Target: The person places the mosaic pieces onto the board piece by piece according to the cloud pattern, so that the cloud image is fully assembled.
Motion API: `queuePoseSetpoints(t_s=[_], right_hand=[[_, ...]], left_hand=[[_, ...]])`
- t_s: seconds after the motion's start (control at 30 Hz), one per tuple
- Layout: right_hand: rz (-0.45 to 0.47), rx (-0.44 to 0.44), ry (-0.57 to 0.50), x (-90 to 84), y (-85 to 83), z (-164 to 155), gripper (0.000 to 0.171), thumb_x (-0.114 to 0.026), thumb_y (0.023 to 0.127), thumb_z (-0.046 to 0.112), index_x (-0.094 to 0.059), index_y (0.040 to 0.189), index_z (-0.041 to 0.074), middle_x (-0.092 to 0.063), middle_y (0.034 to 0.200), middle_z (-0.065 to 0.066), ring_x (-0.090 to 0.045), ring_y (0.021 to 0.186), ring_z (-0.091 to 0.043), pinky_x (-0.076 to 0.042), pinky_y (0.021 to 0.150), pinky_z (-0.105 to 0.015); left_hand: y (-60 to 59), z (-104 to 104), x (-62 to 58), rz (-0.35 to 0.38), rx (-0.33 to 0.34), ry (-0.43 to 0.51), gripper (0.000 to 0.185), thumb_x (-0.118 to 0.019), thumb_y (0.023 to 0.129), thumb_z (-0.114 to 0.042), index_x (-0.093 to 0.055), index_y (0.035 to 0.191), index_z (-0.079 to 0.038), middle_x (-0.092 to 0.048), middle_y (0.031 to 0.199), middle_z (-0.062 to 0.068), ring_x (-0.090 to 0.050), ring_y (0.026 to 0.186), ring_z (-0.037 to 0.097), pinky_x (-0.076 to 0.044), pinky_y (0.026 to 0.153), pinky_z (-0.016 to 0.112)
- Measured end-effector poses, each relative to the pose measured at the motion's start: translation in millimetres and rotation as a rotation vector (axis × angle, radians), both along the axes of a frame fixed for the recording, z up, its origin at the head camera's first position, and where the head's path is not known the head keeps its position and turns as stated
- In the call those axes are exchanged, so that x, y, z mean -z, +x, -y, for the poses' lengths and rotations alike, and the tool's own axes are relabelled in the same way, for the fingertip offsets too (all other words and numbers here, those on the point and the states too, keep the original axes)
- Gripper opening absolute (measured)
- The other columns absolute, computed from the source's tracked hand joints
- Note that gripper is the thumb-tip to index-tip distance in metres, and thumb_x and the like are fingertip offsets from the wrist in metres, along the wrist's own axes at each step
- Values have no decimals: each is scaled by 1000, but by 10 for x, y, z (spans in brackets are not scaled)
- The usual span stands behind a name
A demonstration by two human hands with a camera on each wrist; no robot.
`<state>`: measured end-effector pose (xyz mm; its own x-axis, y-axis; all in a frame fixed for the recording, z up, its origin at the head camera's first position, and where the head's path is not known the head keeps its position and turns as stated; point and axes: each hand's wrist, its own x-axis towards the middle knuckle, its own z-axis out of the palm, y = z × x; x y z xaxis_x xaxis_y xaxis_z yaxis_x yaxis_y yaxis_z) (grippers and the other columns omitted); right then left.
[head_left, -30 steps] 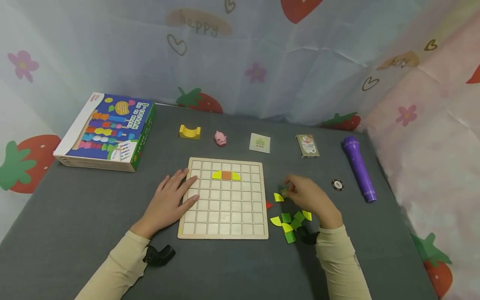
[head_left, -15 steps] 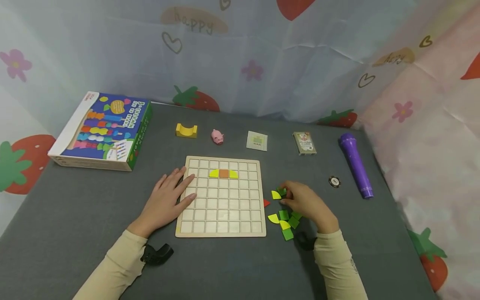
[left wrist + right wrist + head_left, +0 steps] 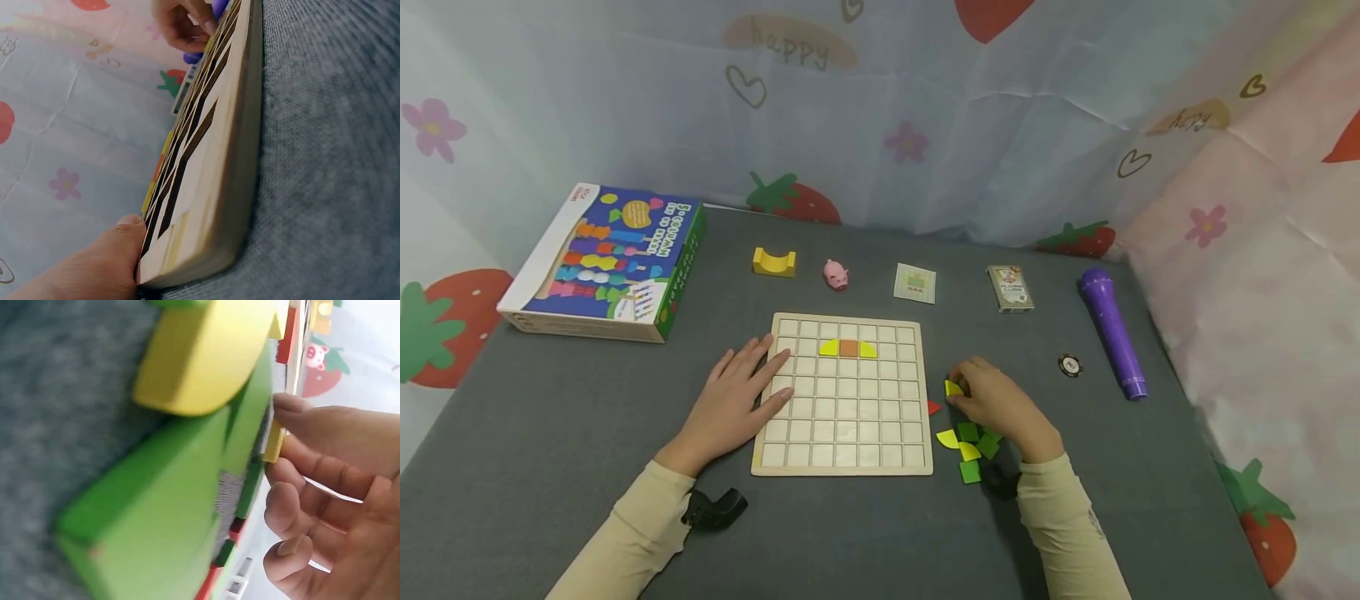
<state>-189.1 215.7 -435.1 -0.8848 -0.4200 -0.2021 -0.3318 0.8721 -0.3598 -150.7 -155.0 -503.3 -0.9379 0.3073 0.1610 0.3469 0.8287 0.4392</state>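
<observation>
R hand (image 3: 1000, 406) pinches yellow piece (image 3: 953, 388) nr green pile (image 3: 976, 442); L hand (image 3: 733, 402) flat, fingers straight, on grid board (image 3: 847, 398).

Toy box (image 3: 606, 260) far left; yellow arch block (image 3: 773, 262), pink pig (image 3: 835, 273), card deck (image 3: 1010, 288), purple torch (image 3: 1111, 330) along back.
</observation>
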Motion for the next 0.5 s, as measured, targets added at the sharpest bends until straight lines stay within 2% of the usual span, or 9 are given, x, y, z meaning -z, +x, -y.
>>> queuePoseSetpoints(t_s=[0.13,0.27,0.5], right_hand=[[16,21,-23,-81,-43,93,26,-64,93,22,-58,109,4,-60,103,-10,-60,90,-21,-52,77,-39],[8,-32,-54,-168,-111,238,27,-64,93,21,-57,113,3,-62,104,-10,-62,93,-23,-53,79,-39],[0,-119,-44,-149,-236,552,30,-63,94,23,-59,116,3,-62,90,-6,-55,71,-14,-49,67,-31]], left_hand=[[0,3,-10,0,-4,-1,62,-51,96,-46,-38,148,-14,-24,157,13,-18,146,32,-9,116,54],[2,3,-9,-7,-3,3,62,-52,96,-45,-39,148,-14,-25,157,14,-19,145,33,-10,116,54],[2,-2,2,-6,0,6,62,-51,96,-46,-39,148,-14,-24,157,14,-18,146,33,-10,116,54]])
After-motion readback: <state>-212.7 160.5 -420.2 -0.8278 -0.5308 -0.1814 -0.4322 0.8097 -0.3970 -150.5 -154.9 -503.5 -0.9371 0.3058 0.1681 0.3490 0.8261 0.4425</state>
